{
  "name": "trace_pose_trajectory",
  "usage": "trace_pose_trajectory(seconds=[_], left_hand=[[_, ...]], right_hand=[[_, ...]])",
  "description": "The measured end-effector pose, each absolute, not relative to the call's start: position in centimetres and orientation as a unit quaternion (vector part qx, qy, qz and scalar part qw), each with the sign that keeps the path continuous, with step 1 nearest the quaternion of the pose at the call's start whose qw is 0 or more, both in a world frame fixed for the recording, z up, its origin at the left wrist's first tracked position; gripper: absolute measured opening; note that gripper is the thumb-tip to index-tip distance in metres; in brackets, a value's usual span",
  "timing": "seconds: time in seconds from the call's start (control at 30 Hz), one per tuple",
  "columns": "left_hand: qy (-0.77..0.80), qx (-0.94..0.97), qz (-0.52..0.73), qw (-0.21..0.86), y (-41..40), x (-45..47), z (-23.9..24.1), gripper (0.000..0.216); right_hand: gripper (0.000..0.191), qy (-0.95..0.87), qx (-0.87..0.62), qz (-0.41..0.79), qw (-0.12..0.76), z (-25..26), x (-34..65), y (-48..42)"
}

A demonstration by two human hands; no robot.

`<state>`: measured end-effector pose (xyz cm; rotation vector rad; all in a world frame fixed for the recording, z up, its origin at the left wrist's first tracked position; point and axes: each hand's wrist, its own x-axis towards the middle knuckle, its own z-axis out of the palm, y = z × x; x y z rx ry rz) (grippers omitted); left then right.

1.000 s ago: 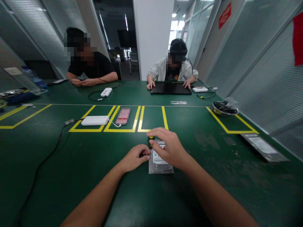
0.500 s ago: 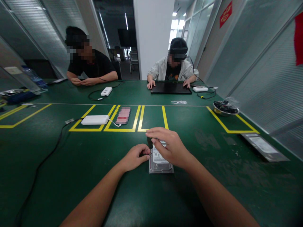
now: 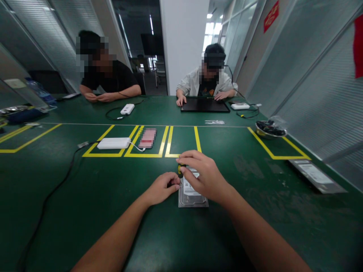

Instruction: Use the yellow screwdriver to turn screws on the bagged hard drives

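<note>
The hard drive (image 3: 193, 201) looks dull metal with a paper label (image 3: 189, 190), the tabletop (image 3: 93, 196) smooth, faintly glossy.

The green worktop (image 3: 85, 223) is marked out with yellow tape (image 3: 146, 155). A white block (image 3: 114, 143) is linked by a white cable (image 3: 137, 148) to a pink phone (image 3: 148, 138). At the right, dark items (image 3: 268, 127) are held in a shallow bowl (image 3: 266, 133). A flat black panel (image 3: 205, 105) is placed on the far side, before a person (image 3: 206, 87) in a light jacket (image 3: 189, 80).

Hard drive (image 3: 193, 201) and screwdriver (image 3: 180, 172), both partly hidden by the right hand (image 3: 202, 173).
</note>
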<state>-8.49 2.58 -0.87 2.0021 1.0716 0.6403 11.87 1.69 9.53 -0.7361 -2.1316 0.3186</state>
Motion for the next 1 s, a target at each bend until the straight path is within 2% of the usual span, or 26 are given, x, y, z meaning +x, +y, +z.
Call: trace_pose_trajectory(seconds=[0.1,0.27,0.5,0.7,1.0], left_hand=[[0.421,0.784,0.251,0.381,2.59,-8.5,-0.86,0.013],[0.425,0.783,0.251,0.379,2.57,-8.63,-1.08,0.012],[0.419,0.786,0.252,0.378,2.56,-8.61,-1.15,0.01],[0.425,0.782,0.254,0.378,2.49,-8.58,-1.25,0.012],[0.43,0.784,0.25,0.37,2.49,-8.6,-1.21,0.01]], right_hand=[[0.025,-0.858,-0.283,0.131,0.408,9.58,11.92,1.67],[0.014,-0.848,-0.308,0.137,0.41,9.28,11.67,1.8],[0.02,-0.847,-0.286,0.139,0.426,9.39,11.67,1.79],[0.014,-0.84,-0.316,0.136,0.419,9.13,11.7,1.81],[0.015,-0.841,-0.29,0.132,0.437,8.94,11.53,2.0]])
